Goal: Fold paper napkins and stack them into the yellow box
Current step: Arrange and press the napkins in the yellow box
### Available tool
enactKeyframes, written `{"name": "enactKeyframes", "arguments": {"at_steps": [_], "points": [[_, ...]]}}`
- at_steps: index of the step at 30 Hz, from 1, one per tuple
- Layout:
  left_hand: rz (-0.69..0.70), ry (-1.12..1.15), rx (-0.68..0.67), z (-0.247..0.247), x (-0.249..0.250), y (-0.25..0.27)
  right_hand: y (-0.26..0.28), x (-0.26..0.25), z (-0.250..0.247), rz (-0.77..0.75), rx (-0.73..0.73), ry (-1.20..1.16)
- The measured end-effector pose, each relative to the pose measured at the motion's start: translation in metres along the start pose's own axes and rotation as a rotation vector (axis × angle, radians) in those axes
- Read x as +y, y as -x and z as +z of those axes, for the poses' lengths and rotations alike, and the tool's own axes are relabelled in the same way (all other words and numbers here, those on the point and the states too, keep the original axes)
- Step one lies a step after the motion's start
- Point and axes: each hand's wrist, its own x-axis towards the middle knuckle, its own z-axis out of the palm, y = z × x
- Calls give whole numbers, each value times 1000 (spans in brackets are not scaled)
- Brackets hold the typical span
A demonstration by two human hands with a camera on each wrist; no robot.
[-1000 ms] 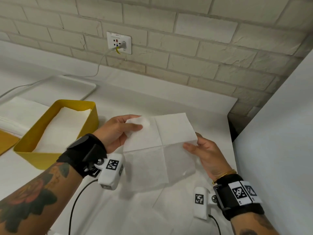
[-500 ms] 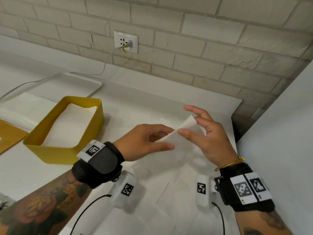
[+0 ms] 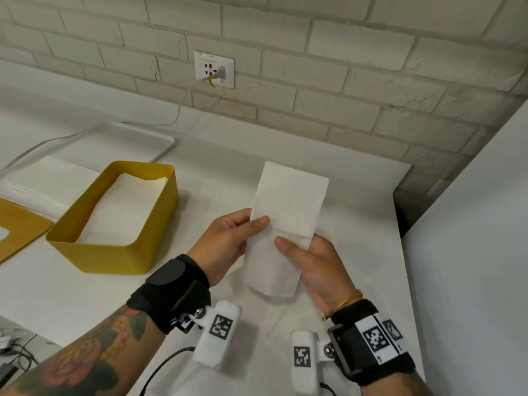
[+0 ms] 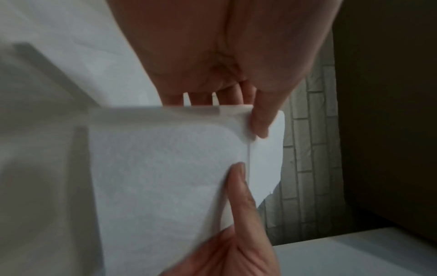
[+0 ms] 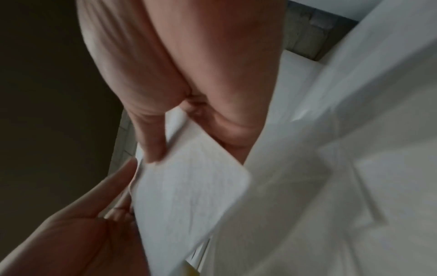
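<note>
A white paper napkin (image 3: 288, 204), folded into a long strip, hangs in the air above the table between both hands. My left hand (image 3: 254, 224) pinches its left edge near the middle, thumb on top. My right hand (image 3: 294, 244) pinches the right edge a little lower, thumb across the strip. In the left wrist view the napkin (image 4: 165, 177) fills the centre, with the left thumb (image 4: 262, 119) and the right thumb (image 4: 238, 186) on it. The right wrist view shows the napkin (image 5: 189, 196) from beneath. The yellow box (image 3: 114, 252) stands to the left with folded napkins (image 3: 123, 207) lying inside.
A stack of unfolded napkins (image 3: 43, 181) lies left of the box, beside a yellow lid (image 3: 17, 227). A white tray (image 3: 128, 144) sits behind the box. A cable runs from the wall outlet (image 3: 214, 70). A white panel (image 3: 471, 252) rises at the right.
The open napkin held up a second ago was brought together by both hands and is now a folded strip pinched in both hands.
</note>
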Motion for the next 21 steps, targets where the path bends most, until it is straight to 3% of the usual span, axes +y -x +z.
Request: {"name": "enactKeyframes", "arguments": {"at_steps": [4,8,12,14,16,19,21], "points": [[-96,114,-65,-6,-8,5,1,10,0,97,-118,68],[-106,171,51,-17,-15,6,7,24,8,213,-206,205],[-40,238,203,-40,-11,4,15,22,6,327,-469,432],[-2,258,248,-52,-4,3,15,6,-4,306,-521,563],[33,257,263,-62,1,4,6,-12,-19,199,-398,631],[47,228,264,-71,3,8,-12,-32,-40,-67,-39,697],[47,219,265,-73,2,10,-24,-41,-46,-230,29,873]]}}
